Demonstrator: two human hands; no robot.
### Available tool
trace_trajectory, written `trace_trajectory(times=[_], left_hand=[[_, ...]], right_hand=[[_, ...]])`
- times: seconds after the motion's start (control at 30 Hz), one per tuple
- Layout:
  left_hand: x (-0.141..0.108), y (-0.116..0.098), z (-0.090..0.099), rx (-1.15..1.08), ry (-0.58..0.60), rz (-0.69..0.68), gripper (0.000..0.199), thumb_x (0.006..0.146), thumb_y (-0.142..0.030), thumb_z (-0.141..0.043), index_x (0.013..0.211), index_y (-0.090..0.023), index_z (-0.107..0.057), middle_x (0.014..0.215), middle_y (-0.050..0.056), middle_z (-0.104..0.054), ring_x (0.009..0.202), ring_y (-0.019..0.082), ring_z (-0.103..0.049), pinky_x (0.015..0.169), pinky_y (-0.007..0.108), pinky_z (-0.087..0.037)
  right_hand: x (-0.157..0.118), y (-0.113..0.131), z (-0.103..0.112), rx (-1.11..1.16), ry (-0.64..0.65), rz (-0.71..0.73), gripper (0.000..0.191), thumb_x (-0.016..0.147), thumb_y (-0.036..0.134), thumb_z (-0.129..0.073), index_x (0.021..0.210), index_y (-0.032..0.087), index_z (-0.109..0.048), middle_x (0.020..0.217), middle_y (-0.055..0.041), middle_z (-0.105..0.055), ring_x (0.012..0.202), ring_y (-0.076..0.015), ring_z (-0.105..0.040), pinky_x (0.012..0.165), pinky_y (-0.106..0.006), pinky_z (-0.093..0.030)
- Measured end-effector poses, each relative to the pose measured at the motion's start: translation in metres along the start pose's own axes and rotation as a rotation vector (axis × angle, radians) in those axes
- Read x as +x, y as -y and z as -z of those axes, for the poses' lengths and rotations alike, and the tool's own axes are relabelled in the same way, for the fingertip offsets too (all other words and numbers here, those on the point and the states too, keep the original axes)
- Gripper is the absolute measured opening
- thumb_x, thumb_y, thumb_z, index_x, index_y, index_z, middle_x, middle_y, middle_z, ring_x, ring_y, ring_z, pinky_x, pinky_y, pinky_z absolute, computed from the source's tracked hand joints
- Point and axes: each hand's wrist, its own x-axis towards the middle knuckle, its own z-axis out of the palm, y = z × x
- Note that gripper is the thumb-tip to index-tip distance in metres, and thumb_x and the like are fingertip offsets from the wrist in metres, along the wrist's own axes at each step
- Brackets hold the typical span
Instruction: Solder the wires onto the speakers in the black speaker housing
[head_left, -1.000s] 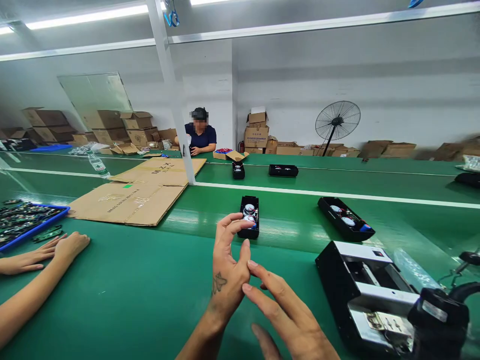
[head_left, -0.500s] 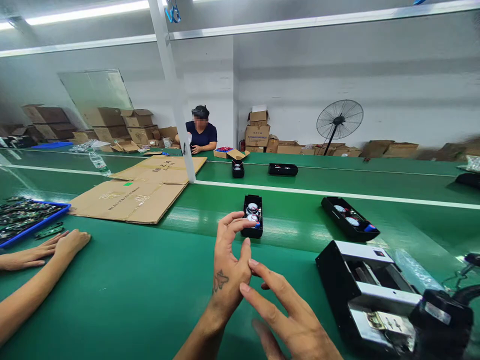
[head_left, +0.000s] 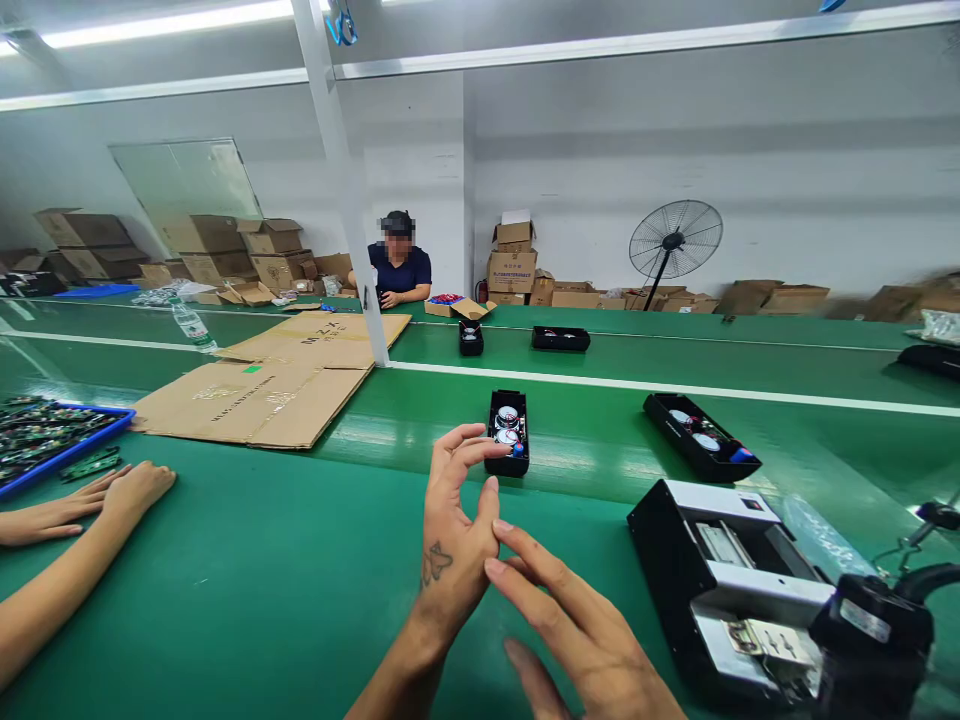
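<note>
My left hand (head_left: 459, 530) is raised over the green table with its fingers apart and curved, holding nothing. My right hand (head_left: 581, 625) is beside it, fingers spread, its fingertips touching the left hand around the base of the thumb. Just beyond my left fingers lies an open black housing (head_left: 508, 408) with two round white parts, wires and a blue piece inside; my fingertips overlap its lower edge in view. A similar black housing (head_left: 701, 438) rests at an angle farther right.
Right of my hands stands a black-and-silver machine (head_left: 761, 580). At left are a co-worker's hands (head_left: 135, 495), a blue tray (head_left: 79, 445) of circuit boards and flattened cardboard (head_left: 255, 400). Across the bench sits a person (head_left: 401, 270). A white post (head_left: 341, 180) rises between.
The view has shifted slightly. Both nearer black housings have slid a little to the right against the table. My hands keep nearly the same pose, the right fingers slightly shifted on the left hand.
</note>
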Motion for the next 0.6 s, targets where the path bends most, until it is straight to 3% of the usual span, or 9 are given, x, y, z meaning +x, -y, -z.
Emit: trace_trajectory(times=[0.3, 0.47, 0.6], left_hand=[[0.0008, -0.0002, 0.0012, 0.006, 0.0, -0.011, 0.024, 0.094, -0.014, -0.058, 0.107, -0.028, -0.072, 0.132, 0.008, -0.056, 0.135, 0.026, -0.051, 0.113, 0.044, -0.045], [0.0005, 0.0014, 0.0026, -0.004, 0.028, -0.038, 0.027, 0.095, -0.013, -0.057, 0.109, -0.031, -0.072, 0.133, 0.006, -0.055, 0.133, 0.024, -0.052, 0.114, 0.044, -0.044], [0.0005, -0.0011, 0.0011, 0.002, 0.013, -0.01, 0.024, 0.096, -0.014, -0.057, 0.106, -0.029, -0.072, 0.133, 0.006, -0.054, 0.133, 0.025, -0.051, 0.115, 0.047, -0.042]], right_hand=[[-0.0007, -0.0003, 0.001, 0.008, -0.006, 0.023, 0.041, 0.092, 0.0, -0.049, 0.126, 0.015, -0.067, 0.142, -0.0205, -0.067, 0.103, -0.0167, -0.078, 0.092, -0.025, -0.063], [-0.0012, 0.0002, 0.002, -0.05, -0.002, -0.009, 0.047, 0.093, 0.004, -0.05, 0.138, 0.013, -0.06, 0.141, -0.017, -0.069, 0.113, -0.0196, -0.076, 0.093, -0.026, -0.063], [-0.0014, -0.0004, -0.001, -0.047, -0.031, 0.025, 0.044, 0.095, 0.002, -0.049, 0.134, 0.013, -0.064, 0.14, -0.0192, -0.069, 0.105, -0.0163, -0.077, 0.092, -0.024, -0.063]])
